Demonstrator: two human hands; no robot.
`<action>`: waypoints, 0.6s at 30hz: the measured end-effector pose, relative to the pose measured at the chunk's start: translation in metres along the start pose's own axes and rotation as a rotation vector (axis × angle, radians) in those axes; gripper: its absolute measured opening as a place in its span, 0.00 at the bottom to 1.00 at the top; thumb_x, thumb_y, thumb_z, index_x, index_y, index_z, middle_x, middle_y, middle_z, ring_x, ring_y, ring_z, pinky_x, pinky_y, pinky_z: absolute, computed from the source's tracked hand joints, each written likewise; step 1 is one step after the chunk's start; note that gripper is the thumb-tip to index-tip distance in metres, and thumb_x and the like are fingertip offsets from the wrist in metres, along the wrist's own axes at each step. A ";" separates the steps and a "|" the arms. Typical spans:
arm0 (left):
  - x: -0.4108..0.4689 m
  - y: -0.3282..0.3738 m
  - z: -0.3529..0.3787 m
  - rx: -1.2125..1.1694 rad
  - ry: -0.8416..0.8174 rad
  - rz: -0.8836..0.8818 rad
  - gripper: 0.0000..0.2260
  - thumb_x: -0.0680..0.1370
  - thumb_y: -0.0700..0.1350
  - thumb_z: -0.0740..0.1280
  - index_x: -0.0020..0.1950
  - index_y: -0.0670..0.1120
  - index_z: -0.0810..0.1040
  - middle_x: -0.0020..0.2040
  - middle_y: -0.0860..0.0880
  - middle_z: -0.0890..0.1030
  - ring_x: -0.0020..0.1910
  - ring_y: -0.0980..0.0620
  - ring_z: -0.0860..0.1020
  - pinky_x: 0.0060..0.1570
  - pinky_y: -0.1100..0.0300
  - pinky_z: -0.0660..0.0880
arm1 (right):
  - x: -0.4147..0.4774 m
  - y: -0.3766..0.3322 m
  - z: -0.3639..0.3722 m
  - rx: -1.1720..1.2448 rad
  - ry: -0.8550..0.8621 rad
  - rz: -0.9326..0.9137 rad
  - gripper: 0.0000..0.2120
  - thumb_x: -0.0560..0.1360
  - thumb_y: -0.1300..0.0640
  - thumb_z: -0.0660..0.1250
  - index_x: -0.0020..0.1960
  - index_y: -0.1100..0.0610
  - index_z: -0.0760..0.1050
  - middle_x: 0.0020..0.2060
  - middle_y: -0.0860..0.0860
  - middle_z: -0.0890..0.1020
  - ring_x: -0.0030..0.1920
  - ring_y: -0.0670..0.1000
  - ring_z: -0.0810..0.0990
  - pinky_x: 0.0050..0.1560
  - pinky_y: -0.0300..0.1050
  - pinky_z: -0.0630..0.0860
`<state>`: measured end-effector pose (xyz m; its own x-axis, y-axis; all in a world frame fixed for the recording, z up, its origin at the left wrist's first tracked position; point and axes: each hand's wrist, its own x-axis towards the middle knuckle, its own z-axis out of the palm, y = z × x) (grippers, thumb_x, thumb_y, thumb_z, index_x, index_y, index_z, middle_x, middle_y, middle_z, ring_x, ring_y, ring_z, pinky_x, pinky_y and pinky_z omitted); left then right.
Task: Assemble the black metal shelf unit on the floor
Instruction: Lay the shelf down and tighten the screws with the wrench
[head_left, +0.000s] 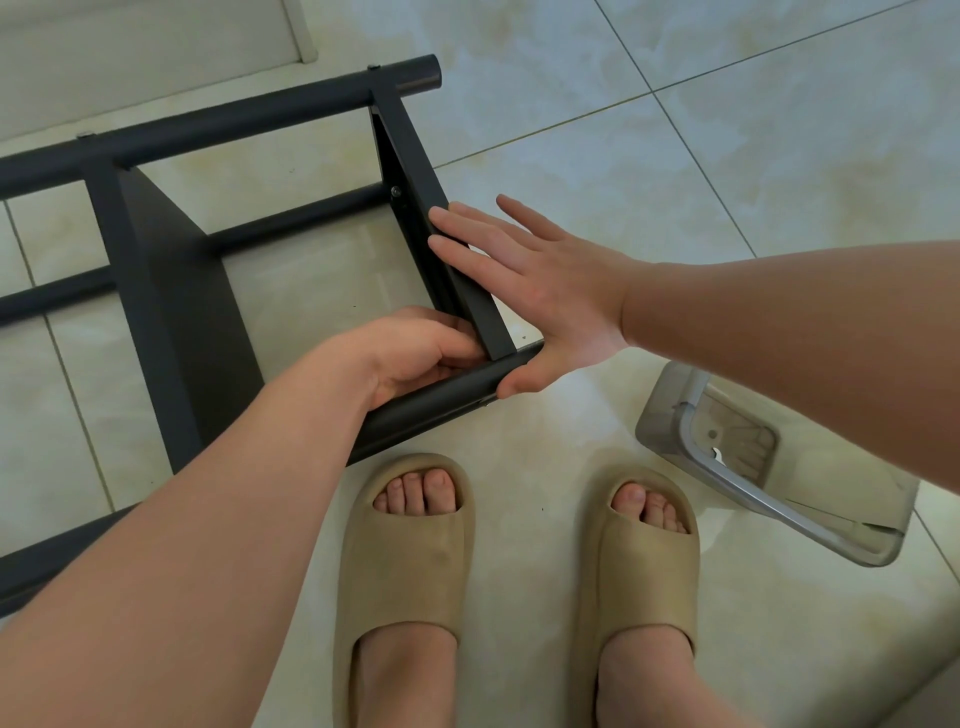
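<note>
Fingers (457, 358) of the left hand (415, 353): curled and clamped at the corner where the near tube (426, 405) meets the end panel (415, 166). Whether they pinch a small fastener there cannot be told.

Fingers (467, 254) of the right hand (545, 296): straight, slightly apart, laid flat against the outer face of the end panel, with the thumb resting on the tip of the near tube.

Item 1, left: black metal shelf unit (171, 312), lying on its side on the tiled floor (675, 156). It runs out of view at the left edge.
- far tube (260, 111), with two bolt heads showing on top
- middle panel (150, 223), spanning far tube to near tube
- two thin rails (296, 218) between the panels
- end panel, with one screw (396, 192) seated on its inner face

Item 2, near centre: a pair of beige slippers (405, 545) on the person's feet.

Item 3, right: clear plastic object with a silvery bar (769, 457), well apart from the unit; its kind cannot be told.

Condition: tubes, panels and rails look joined at this end. The near right corner appears to be the joint in hand. Judged left to do: secure that corner, check whatever lies out of view, stand the unit upright
</note>
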<state>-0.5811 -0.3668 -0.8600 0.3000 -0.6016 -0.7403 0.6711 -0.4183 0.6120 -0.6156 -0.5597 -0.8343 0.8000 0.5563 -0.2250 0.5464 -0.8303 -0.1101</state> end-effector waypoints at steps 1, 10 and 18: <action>0.001 0.000 0.000 -0.003 0.001 0.001 0.07 0.77 0.30 0.64 0.46 0.38 0.80 0.40 0.38 0.83 0.35 0.46 0.84 0.36 0.56 0.82 | 0.000 0.000 0.000 0.002 -0.001 0.000 0.61 0.66 0.21 0.58 0.82 0.60 0.41 0.82 0.59 0.44 0.82 0.57 0.42 0.80 0.62 0.40; 0.002 -0.001 -0.003 -0.022 -0.033 -0.007 0.07 0.77 0.30 0.63 0.50 0.37 0.79 0.46 0.36 0.82 0.40 0.45 0.83 0.44 0.53 0.82 | 0.000 -0.001 -0.002 0.011 -0.012 0.003 0.61 0.66 0.21 0.57 0.82 0.61 0.41 0.82 0.59 0.44 0.82 0.57 0.42 0.80 0.61 0.39; 0.001 -0.002 -0.002 0.016 -0.033 0.008 0.08 0.77 0.30 0.62 0.48 0.37 0.80 0.45 0.36 0.82 0.39 0.44 0.83 0.43 0.54 0.82 | 0.000 -0.001 -0.001 0.017 -0.011 0.004 0.61 0.66 0.22 0.58 0.82 0.60 0.41 0.82 0.58 0.43 0.82 0.56 0.41 0.80 0.61 0.40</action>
<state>-0.5806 -0.3658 -0.8624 0.2823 -0.6270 -0.7260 0.6579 -0.4242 0.6222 -0.6158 -0.5587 -0.8332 0.7991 0.5527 -0.2365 0.5390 -0.8329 -0.1252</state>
